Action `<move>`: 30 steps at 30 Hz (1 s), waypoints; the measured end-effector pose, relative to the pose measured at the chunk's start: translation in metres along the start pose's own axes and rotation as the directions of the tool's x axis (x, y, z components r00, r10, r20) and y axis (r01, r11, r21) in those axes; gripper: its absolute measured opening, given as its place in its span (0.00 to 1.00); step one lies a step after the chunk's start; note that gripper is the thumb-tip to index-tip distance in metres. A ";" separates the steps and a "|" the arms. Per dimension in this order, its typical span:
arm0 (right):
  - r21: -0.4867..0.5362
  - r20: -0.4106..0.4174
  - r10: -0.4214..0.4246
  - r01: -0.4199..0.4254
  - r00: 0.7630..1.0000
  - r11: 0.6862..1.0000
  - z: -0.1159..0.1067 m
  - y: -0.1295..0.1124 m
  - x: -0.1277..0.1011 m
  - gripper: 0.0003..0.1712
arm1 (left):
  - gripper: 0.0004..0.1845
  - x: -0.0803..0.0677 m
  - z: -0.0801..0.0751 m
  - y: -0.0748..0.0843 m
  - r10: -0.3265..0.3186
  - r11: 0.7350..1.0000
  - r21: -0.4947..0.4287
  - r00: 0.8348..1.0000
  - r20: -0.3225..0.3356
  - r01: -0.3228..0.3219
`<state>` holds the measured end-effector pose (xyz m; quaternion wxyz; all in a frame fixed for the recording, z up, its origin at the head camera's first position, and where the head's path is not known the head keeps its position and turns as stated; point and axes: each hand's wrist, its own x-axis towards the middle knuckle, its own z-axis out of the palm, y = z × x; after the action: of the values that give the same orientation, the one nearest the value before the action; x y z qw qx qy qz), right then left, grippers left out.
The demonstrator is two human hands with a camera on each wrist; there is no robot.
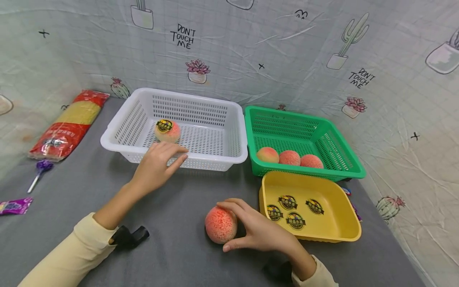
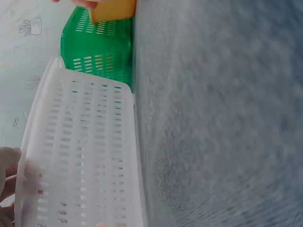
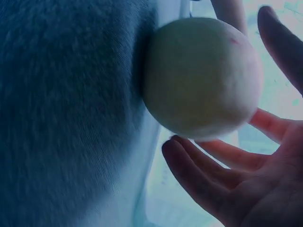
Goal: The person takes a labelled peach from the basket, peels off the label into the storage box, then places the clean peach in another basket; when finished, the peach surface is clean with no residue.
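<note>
My right hand (image 1: 259,231) has its fingers and thumb spread around a peach (image 1: 221,225) that rests on the grey table. In the right wrist view the thumb stands apart from the peach (image 3: 203,78), while the other fingers lie close along its side. Over the front rim of the white basket (image 1: 201,157) is my left hand (image 1: 155,165), fingers loosely bent with nothing between them. Just beyond those fingers, a peach with a black-and-yellow sticker (image 1: 167,130) sits inside that basket.
A green basket (image 1: 344,172) at the right holds three peaches (image 1: 289,158). In front stands a yellow tray (image 1: 333,207) with several round stickers (image 1: 295,220). A red and yellow packet (image 1: 68,127), a lollipop (image 1: 43,167) and a purple wrapped candy (image 1: 16,206) lie at left.
</note>
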<state>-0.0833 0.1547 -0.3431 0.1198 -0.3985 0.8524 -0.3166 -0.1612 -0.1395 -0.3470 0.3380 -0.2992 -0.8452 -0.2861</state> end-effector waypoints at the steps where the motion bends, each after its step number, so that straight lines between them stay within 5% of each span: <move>1: 0.002 0.016 0.001 -0.001 1.000 1.000 0.001 0.000 0.002 0.49 | 0.08 0.000 0.000 0.000 -0.010 1.000 0.006 1.000 0.013 0.010; 17: 0.007 -0.034 0.016 -0.016 0.999 1.000 0.000 -0.009 0.011 0.44 | 0.07 -0.003 -0.001 -0.001 -0.047 0.999 0.018 0.999 0.023 0.047; 24: -0.069 -0.211 -0.074 0.061 0.975 0.996 -0.060 -0.028 0.001 0.44 | 0.06 -0.004 0.000 -0.002 -0.040 0.999 0.010 0.999 0.017 0.040; 30: -0.113 -0.373 0.051 -0.100 0.926 0.988 -0.125 -0.009 0.004 0.45 | 0.06 -0.002 0.001 -0.002 -0.035 0.999 0.011 0.999 0.017 0.035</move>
<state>-0.1375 0.2027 -0.2413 -0.0568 -0.3056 0.8933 -0.3247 -0.1615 -0.1408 -0.3498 0.3275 -0.2848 -0.8547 -0.2848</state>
